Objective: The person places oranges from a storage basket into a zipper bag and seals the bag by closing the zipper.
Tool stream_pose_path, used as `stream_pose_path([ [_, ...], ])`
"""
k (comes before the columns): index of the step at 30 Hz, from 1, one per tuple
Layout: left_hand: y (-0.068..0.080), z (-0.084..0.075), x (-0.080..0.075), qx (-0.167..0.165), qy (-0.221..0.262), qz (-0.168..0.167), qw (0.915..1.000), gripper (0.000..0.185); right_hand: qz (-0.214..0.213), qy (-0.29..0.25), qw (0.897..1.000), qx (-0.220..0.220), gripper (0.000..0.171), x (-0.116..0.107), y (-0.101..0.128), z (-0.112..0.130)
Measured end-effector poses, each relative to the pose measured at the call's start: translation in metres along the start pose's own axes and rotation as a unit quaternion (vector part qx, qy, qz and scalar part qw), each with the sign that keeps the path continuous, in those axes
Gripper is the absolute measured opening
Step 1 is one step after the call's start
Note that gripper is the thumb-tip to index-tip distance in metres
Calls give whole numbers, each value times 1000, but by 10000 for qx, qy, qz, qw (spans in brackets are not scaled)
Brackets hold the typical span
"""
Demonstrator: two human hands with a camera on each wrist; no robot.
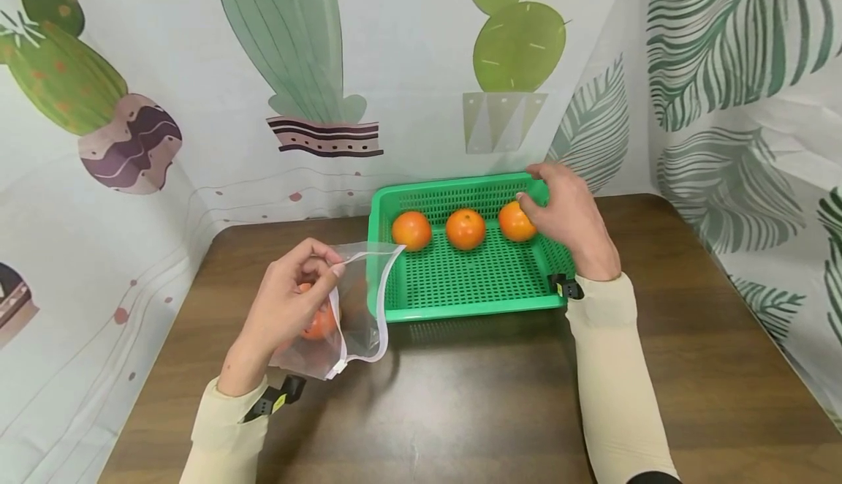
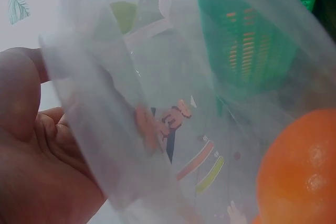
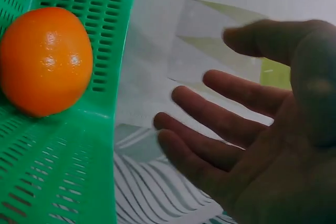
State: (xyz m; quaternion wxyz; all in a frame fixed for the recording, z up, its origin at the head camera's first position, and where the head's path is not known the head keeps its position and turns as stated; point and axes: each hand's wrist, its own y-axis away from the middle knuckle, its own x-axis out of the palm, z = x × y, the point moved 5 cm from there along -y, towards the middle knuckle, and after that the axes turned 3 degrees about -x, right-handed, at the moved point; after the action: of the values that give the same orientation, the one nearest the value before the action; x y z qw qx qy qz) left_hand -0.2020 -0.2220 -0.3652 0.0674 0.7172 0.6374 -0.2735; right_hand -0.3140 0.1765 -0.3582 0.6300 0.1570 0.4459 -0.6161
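My left hand point(image 1: 292, 301) holds a clear zip bag point(image 1: 358, 308) by its mouth, left of the green basket point(image 1: 460, 279). One orange point(image 1: 320, 323) sits inside the bag; the left wrist view shows that orange point(image 2: 296, 171) through the plastic point(image 2: 173, 103). Three oranges lie in a row at the basket's far side: left point(image 1: 411, 230), middle point(image 1: 465, 229), right point(image 1: 515, 221). My right hand point(image 1: 569, 213) hovers at the basket's far right corner, fingers spread and relaxed beside the right orange point(image 3: 44, 59), holding nothing.
The basket stands on a brown wooden table point(image 1: 500, 396). Printed cloth with cactus and leaf patterns point(image 1: 395, 53) walls the table at the back and both sides. Bare tabletop lies in front of the basket.
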Motion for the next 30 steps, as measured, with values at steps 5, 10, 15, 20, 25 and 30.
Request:
stream_pose_path([
  [5,-1,0,0,29,31,19,10000,9,936,162,9953,194,61,9,2,-4],
  [10,-1,0,0,42,-85,14,10000,9,1909,424,9796,467,75,24,7,-9],
  [15,0,1,0,39,-122,30,9999,8,2373,559,9684,523,81,33,10,-13],
  [20,0,1,-1,47,-98,14,9999,8,2609,543,9622,568,80,36,11,-12],
  [25,0,0,-1,65,-104,17,9999,8,2797,604,9563,603,80,38,12,-12],
  [30,0,0,0,64,-115,22,9999,8,2733,603,9575,701,82,37,13,-13],
])
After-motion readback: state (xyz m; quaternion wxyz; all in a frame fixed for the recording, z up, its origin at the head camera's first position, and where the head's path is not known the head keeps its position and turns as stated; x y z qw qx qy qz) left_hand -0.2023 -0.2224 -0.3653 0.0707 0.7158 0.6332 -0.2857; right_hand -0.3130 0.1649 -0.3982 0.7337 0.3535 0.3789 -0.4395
